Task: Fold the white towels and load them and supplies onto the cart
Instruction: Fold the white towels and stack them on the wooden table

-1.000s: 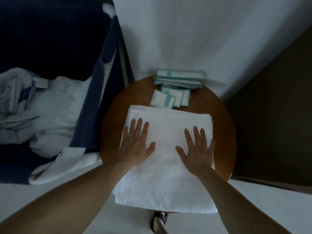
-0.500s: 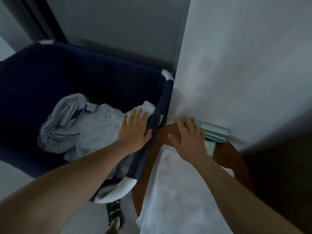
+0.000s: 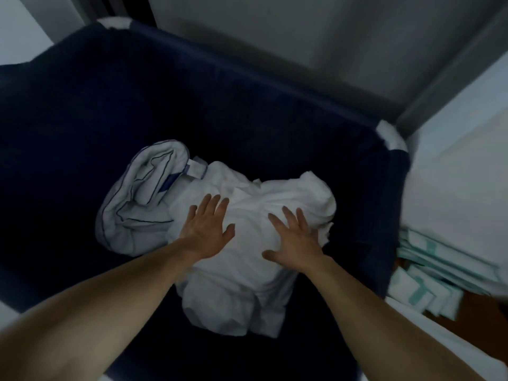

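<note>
Currently, both hands are extended into the dark blue cart [image 3: 247, 105], which fills the left and middle of the view. The left hand [image 3: 206, 229] and the right hand [image 3: 295, 240] are held flat, fingers straight and spread, over a crumpled heap of white towels [image 3: 247, 273] lying in the cart. Nothing is gripped, and whether the palms press on the cloth cannot be determined. A bundled white item with dark piping [image 3: 137, 213] is located just left of the heap, touching it. At the right, outside the cart, teal-and-white packets [image 3: 423, 284] are stacked on a brown surface [image 3: 472, 306], and a white towel [image 3: 467, 353] is seen beside them at the near right corner.
</note>
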